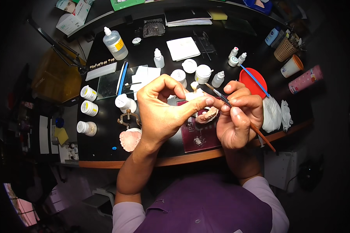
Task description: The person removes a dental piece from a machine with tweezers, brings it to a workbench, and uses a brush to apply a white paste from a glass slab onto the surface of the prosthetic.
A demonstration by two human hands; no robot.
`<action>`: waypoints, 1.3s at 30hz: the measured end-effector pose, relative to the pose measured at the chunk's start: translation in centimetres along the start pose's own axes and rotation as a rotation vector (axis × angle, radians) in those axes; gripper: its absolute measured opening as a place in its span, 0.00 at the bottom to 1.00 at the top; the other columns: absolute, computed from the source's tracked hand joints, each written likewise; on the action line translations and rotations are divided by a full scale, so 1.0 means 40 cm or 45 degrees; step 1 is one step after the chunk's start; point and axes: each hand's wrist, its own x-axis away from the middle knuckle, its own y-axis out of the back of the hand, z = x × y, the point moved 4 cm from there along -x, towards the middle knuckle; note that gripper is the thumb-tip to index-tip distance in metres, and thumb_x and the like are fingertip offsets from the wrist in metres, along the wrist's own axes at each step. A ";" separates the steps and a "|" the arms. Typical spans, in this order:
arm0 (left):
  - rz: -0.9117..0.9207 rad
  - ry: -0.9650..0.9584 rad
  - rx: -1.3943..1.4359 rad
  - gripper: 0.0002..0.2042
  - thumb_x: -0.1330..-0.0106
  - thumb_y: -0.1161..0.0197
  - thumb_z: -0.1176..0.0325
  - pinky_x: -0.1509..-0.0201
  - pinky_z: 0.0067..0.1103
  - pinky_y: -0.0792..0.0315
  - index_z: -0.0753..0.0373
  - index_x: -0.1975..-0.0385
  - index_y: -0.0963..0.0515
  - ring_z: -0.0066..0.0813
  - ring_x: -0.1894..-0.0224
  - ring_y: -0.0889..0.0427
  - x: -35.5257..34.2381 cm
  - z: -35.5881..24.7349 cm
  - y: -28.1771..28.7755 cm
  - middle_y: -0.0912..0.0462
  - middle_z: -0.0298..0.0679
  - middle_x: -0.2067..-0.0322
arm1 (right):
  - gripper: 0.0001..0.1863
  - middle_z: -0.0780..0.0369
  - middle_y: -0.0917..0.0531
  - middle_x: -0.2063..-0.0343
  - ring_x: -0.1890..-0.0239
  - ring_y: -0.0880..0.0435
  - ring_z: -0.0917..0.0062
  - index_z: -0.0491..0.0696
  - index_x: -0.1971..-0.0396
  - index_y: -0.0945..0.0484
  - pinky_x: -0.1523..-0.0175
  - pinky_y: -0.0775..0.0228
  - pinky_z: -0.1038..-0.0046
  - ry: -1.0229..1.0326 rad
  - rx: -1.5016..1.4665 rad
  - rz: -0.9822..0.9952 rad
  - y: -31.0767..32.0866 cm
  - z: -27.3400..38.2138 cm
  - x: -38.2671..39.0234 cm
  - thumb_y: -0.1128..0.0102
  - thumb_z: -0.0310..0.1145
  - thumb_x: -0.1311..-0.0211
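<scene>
My left hand [161, 106] pinches a small white dental die [192, 95] between thumb and fingers, with a tooth-shaped piece [194, 85] standing up from it. In my right hand [240, 114] is a fine paintbrush [262, 137] with a reddish-brown handle, gripped near its dark ferrule. The brush tip points up and left, a little to the right of the tooth piece; whether they touch is hard to tell. Below the hands, a dental cast [208, 116] lies on a maroon pad [200, 145], partly hidden. A pinkish cast [130, 140] sits by a brass articulator [127, 117] beside my left forearm.
Lidded white jars [89, 108] stand at the left, near a glass plate [107, 83]. Open jars [203, 73] and dropper bottles [218, 79] are behind my hands. A red bowl [253, 79] and crumpled white tissue [272, 114] lie right. A wooden edge [182, 160] borders the bench.
</scene>
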 end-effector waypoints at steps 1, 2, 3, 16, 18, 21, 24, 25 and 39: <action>0.001 0.014 0.007 0.19 0.50 0.15 0.80 0.62 0.15 0.22 0.62 0.73 0.25 0.16 0.67 0.19 0.001 0.002 0.000 0.19 0.34 0.71 | 0.11 0.49 0.27 0.54 0.51 0.25 0.82 0.42 0.55 0.29 0.51 0.13 0.74 0.033 0.034 -0.004 0.003 -0.003 0.000 0.52 0.20 0.38; 0.003 0.028 0.015 0.19 0.50 0.15 0.80 0.62 0.15 0.22 0.62 0.73 0.25 0.16 0.67 0.19 0.001 0.004 0.000 0.18 0.34 0.72 | 0.11 0.49 0.27 0.54 0.51 0.25 0.82 0.42 0.55 0.29 0.51 0.13 0.74 0.033 0.035 -0.005 0.003 0.001 0.001 0.52 0.20 0.38; 0.002 0.028 0.015 0.19 0.50 0.15 0.80 0.62 0.15 0.22 0.62 0.73 0.25 0.16 0.67 0.19 0.001 0.004 0.000 0.18 0.34 0.72 | 0.11 0.50 0.27 0.55 0.51 0.25 0.80 0.41 0.56 0.29 0.51 0.13 0.74 0.003 0.013 -0.009 0.001 0.004 0.001 0.53 0.19 0.38; -0.060 -0.004 0.072 0.19 0.51 0.13 0.74 0.65 0.13 0.24 0.63 0.75 0.24 0.13 0.71 0.19 -0.004 0.007 -0.003 0.19 0.32 0.76 | 0.09 0.53 0.25 0.59 0.48 0.26 0.76 0.41 0.58 0.29 0.50 0.14 0.74 0.041 0.017 -0.009 -0.005 0.003 -0.006 0.52 0.20 0.38; -0.058 0.007 0.091 0.19 0.51 0.13 0.74 0.65 0.13 0.24 0.63 0.74 0.24 0.13 0.70 0.19 -0.005 0.008 -0.002 0.19 0.32 0.75 | 0.09 0.54 0.24 0.60 0.49 0.25 0.77 0.41 0.57 0.29 0.52 0.16 0.76 0.017 0.023 -0.005 0.001 0.003 -0.004 0.51 0.21 0.37; -0.053 0.000 0.078 0.19 0.50 0.13 0.75 0.64 0.14 0.22 0.63 0.74 0.24 0.14 0.70 0.18 -0.007 0.003 -0.003 0.19 0.32 0.75 | 0.08 0.54 0.23 0.62 0.51 0.25 0.78 0.41 0.57 0.29 0.56 0.19 0.81 0.105 0.125 0.078 0.019 -0.005 -0.014 0.50 0.22 0.35; -0.046 0.012 0.101 0.19 0.51 0.13 0.75 0.63 0.14 0.21 0.63 0.73 0.25 0.15 0.69 0.17 -0.005 -0.006 -0.008 0.19 0.32 0.74 | 0.08 0.55 0.22 0.63 0.52 0.24 0.79 0.41 0.57 0.29 0.58 0.20 0.82 0.128 0.177 0.109 0.009 0.007 -0.005 0.50 0.23 0.34; -0.033 0.015 0.142 0.19 0.51 0.14 0.76 0.62 0.14 0.21 0.63 0.73 0.25 0.16 0.69 0.17 -0.003 -0.008 -0.009 0.19 0.33 0.74 | 0.07 0.55 0.22 0.64 0.52 0.24 0.79 0.41 0.57 0.29 0.58 0.20 0.82 0.038 0.129 0.065 0.008 0.007 -0.001 0.49 0.23 0.33; -0.020 0.128 0.365 0.18 0.49 0.16 0.80 0.59 0.18 0.14 0.68 0.65 0.22 0.24 0.65 0.11 -0.022 0.007 0.003 0.14 0.41 0.67 | 0.11 0.55 0.24 0.72 0.51 0.27 0.66 0.37 0.58 0.26 0.63 0.22 0.77 0.138 0.208 -0.073 0.073 0.050 0.029 0.52 0.22 0.39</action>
